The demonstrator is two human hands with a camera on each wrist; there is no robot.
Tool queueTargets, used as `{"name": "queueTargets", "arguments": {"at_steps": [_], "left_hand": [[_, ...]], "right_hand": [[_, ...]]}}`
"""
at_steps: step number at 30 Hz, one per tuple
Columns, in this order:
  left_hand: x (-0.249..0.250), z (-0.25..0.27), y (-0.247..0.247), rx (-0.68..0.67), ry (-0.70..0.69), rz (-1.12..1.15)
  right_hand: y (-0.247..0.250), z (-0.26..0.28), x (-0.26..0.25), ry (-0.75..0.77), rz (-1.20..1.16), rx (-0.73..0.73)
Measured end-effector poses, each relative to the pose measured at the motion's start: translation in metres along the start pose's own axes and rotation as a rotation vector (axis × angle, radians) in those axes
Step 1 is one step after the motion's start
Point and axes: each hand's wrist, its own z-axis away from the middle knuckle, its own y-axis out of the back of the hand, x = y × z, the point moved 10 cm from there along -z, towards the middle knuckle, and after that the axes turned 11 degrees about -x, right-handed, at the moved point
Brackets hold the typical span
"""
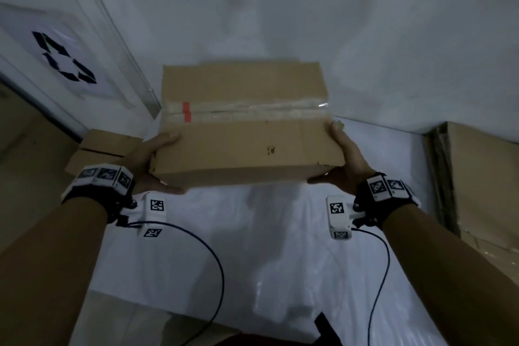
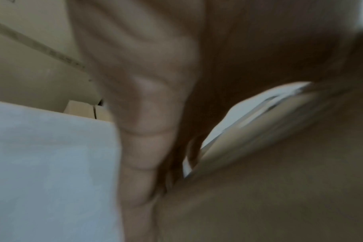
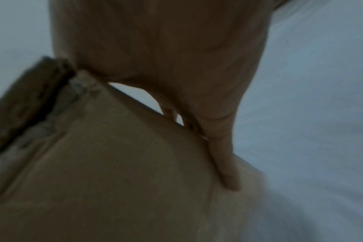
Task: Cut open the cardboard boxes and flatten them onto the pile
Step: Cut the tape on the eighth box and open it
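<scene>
Covering floor and wall, white sheeting (image 1: 280,247) surrounds the work area. Flattened cardboard pile (image 1: 477,185) leans at the right edge, well apart from the hands. A smaller closed carton (image 1: 104,146) sits at left, below a recycling sign (image 1: 66,57). The taped cardboard box (image 1: 241,126) is held aloft between both hands. Left hand (image 1: 153,161) and right hand (image 1: 344,156) clasp opposite ends, thumbs over the top edge, fingers straight and together beneath.

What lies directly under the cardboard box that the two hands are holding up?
Under the cardboard box shows a white sheet. Left hand and right hand support its ends, thumbs beneath. The box's underside and contents are hidden.
</scene>
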Motion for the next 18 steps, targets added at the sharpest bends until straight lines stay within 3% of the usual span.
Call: {"name": "queueTargets", "arguments": {"at_steps": [4,6,8,12,14,18], "left_hand": [[0.018,0.001,0.009,-0.034,-0.261,0.141],[0.013,-0.001,0.015,-0.047,-0.268,0.133],[-0.004,-0.003,0.020,-0.061,-0.209,0.042],[-0.079,-0.008,0.037,-0.023,0.127,-0.119],[-0.100,-0.011,0.042,0.000,0.208,-0.118],[-0.096,-0.018,0.062,0.115,0.297,-0.296]], "right_hand": [[-0.008,0.000,-0.013,0.248,-0.171,0.001],[-0.004,-0.004,-0.005,0.269,-0.157,0.038],[0.003,-0.011,0.016,0.200,-0.126,0.063],[0.008,-0.014,0.070,-0.069,-0.153,0.096],[0.001,-0.015,0.086,-0.192,-0.033,0.074],[0.023,-0.018,0.084,-0.309,0.322,0.332]]}}
